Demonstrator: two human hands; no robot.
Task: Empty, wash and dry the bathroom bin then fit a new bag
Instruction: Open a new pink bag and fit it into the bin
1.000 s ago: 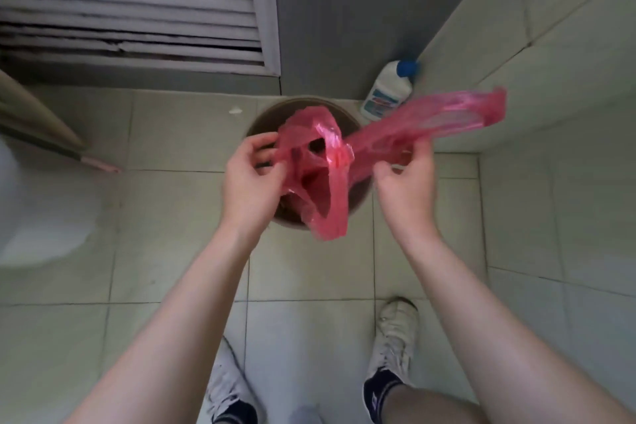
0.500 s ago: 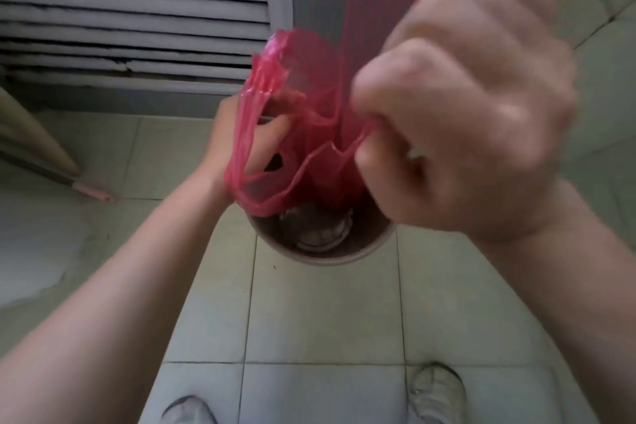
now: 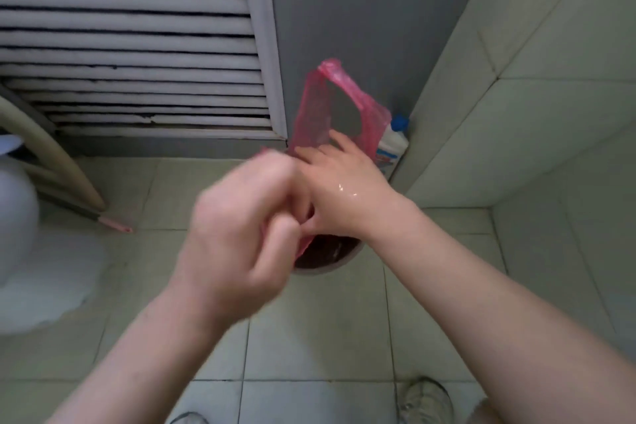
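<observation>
A thin pink plastic bag (image 3: 311, 113) hangs over the round brown bin (image 3: 339, 260) on the floor, one handle loop standing up above it. My left hand (image 3: 241, 217), blurred by motion, is curled and pinches the bag's near edge over the bin's rim. My right hand (image 3: 339, 193), wet on its back, holds the bag right beside it. Its fingers stretch forward against the plastic and its thumb is tucked at the pink edge. Most of the bin's opening is hidden by both hands.
A white bottle with a blue cap (image 3: 395, 141) stands in the corner just behind the bin. A louvred door (image 3: 130, 45) is at back left, a tiled wall (image 3: 533, 96) at right. A white toilet (image 3: 20, 234) and a brush handle (image 3: 113, 224) are at left. My shoes (image 3: 425, 399) are below.
My right hand has dropped from close to the camera down to the bin. Both hands have brought the bag lower onto the bin's mouth, and my left hand has moved nearer the camera.
</observation>
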